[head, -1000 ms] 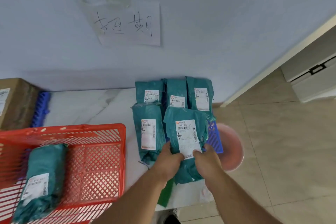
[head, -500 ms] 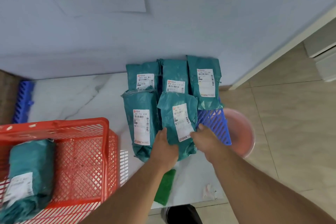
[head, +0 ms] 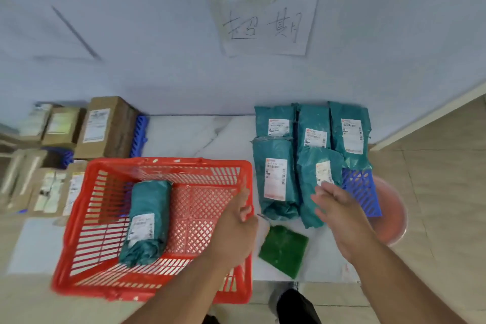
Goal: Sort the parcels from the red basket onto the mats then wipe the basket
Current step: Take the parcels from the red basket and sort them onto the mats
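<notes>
A red basket (head: pixel 110 289) stands on the white surface at the front left, with one teal parcel (head: pixel 147 221) lying inside it. Several teal parcels (head: pixel 276 176) with white labels lie in two rows on a blue mat (head: pixel 361 192) at the right. My left hand (head: pixel 234 229) hangs over the basket's right rim, fingers loosely curled, holding nothing. My right hand (head: pixel 339 210) is open just above the near end of the front right parcel (head: pixel 313 181), apart from it. A green cloth (head: pixel 284 250) lies between my forearms.
Several brown cardboard parcels (head: pixel 105 126) sit on another blue mat (head: pixel 139 134) at the left. A pink basin (head: pixel 391 216) stands on the tiled floor beyond the right mat. A handwritten paper sign (head: pixel 268 23) is taped to the wall.
Both hands have let go of the front right teal parcel, which now lies on the mat. My left hand has moved left over the basket rim. The view has swung left.
</notes>
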A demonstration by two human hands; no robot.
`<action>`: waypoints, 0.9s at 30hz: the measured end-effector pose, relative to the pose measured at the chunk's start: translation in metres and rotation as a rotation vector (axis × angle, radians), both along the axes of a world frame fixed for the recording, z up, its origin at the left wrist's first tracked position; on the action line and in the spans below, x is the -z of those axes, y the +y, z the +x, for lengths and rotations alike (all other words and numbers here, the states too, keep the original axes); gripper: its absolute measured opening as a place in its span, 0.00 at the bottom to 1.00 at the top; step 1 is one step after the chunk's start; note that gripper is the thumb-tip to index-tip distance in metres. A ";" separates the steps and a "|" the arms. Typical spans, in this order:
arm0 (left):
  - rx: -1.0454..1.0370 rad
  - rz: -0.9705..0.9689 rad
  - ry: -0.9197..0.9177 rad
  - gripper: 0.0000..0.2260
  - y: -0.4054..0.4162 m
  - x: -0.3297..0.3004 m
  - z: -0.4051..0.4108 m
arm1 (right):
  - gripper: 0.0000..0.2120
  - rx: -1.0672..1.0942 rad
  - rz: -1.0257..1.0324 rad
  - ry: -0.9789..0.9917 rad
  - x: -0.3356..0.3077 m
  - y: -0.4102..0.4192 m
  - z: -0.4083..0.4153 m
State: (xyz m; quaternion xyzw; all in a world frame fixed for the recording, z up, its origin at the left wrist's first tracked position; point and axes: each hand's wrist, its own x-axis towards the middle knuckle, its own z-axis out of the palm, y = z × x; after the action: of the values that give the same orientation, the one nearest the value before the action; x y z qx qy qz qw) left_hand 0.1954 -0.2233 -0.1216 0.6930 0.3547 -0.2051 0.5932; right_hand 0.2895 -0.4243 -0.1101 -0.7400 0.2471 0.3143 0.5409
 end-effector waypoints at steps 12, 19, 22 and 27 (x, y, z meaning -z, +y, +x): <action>-0.346 0.252 0.280 0.19 0.234 0.040 -0.131 | 0.09 -0.274 0.114 0.295 0.046 0.259 -0.130; -0.289 0.189 0.396 0.22 0.283 0.125 -0.128 | 0.08 -0.320 -0.012 0.394 0.154 0.336 -0.156; -0.301 0.133 0.427 0.23 0.291 0.154 -0.123 | 0.19 -0.395 -0.041 0.403 0.204 0.353 -0.162; -0.356 -0.031 0.456 0.20 0.296 0.180 -0.125 | 0.24 -0.361 0.039 0.442 0.244 0.367 -0.168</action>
State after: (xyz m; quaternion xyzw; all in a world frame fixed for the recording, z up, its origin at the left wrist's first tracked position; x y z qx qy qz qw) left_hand 0.0707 0.0731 -0.3018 0.5467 0.5918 -0.2538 0.5353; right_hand 0.1210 -0.0572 -0.3545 -0.6749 0.2171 0.5639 0.4235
